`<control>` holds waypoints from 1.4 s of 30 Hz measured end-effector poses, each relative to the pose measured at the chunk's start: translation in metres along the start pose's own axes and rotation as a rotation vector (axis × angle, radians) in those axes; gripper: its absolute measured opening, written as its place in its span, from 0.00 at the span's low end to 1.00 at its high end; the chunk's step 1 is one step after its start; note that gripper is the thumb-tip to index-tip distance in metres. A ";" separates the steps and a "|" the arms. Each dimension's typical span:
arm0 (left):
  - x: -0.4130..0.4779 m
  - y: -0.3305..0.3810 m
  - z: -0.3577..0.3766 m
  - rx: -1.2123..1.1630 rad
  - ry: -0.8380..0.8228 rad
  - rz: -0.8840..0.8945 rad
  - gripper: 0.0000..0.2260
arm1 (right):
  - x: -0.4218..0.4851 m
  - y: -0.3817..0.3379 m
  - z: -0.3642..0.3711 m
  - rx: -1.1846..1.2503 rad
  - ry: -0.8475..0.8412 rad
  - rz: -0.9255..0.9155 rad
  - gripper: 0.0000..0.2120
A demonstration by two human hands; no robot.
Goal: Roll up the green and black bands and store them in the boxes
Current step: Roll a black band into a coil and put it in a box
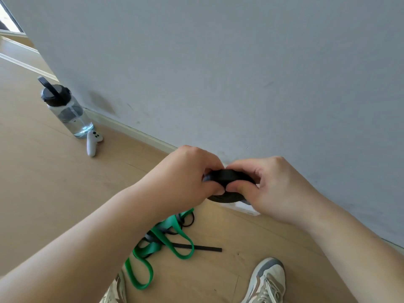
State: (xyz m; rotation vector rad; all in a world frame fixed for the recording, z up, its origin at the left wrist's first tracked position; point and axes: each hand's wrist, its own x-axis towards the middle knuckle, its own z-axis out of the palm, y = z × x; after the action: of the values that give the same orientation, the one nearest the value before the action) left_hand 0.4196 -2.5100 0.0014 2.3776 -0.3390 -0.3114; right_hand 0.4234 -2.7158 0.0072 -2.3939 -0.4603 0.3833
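A rolled-up black band (227,176) is held between both hands above the floor by the wall. My left hand (185,173) grips its left side with fingers curled over the top. My right hand (275,184) pinches its right side, thumb in front. Just under the roll a white box (244,208) peeks out, mostly hidden by my right hand. On the wooden floor below lies a loose tangle of green bands (166,239) mixed with thin black bands (196,247).
A clear water bottle (65,108) with a black lid stands by the grey wall (240,73) at the left, with a white controller (93,143) next to it. My two shoes (265,283) show at the bottom edge.
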 end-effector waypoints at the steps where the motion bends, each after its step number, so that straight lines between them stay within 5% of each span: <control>1: -0.001 0.001 -0.003 -0.061 0.012 -0.024 0.04 | 0.001 0.000 -0.002 0.161 0.040 0.059 0.11; 8: -0.003 0.001 -0.015 -0.415 0.101 -0.147 0.06 | 0.000 0.013 -0.012 0.772 0.153 0.157 0.16; 15: -0.004 0.005 -0.006 -0.805 0.178 -0.163 0.08 | -0.002 0.004 -0.023 0.946 0.230 0.205 0.18; 18: -0.008 0.007 -0.011 -0.733 0.100 -0.156 0.06 | -0.009 -0.007 -0.033 0.686 0.243 0.146 0.10; 24: -0.017 0.009 -0.015 -0.133 0.100 0.074 0.13 | -0.017 -0.031 -0.029 -0.234 0.106 -0.089 0.07; 28: -0.020 0.018 -0.007 0.173 0.046 0.148 0.08 | -0.018 -0.036 -0.018 -0.364 0.047 -0.070 0.06; 31: -0.016 0.014 -0.007 0.165 0.074 0.173 0.06 | -0.020 -0.034 -0.012 -0.268 0.101 -0.013 0.07; 36: -0.015 0.007 -0.019 -0.193 0.136 0.073 0.01 | -0.022 -0.027 -0.018 0.016 0.260 0.027 0.13; 42: -0.013 0.009 -0.018 -0.581 0.086 -0.037 0.09 | -0.026 -0.022 -0.040 0.448 0.277 0.084 0.13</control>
State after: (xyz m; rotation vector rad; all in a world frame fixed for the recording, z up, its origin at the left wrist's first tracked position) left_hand 0.4114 -2.5015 0.0222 1.8191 -0.1374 -0.2780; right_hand 0.4111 -2.7332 0.0553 -1.9911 -0.1289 0.1633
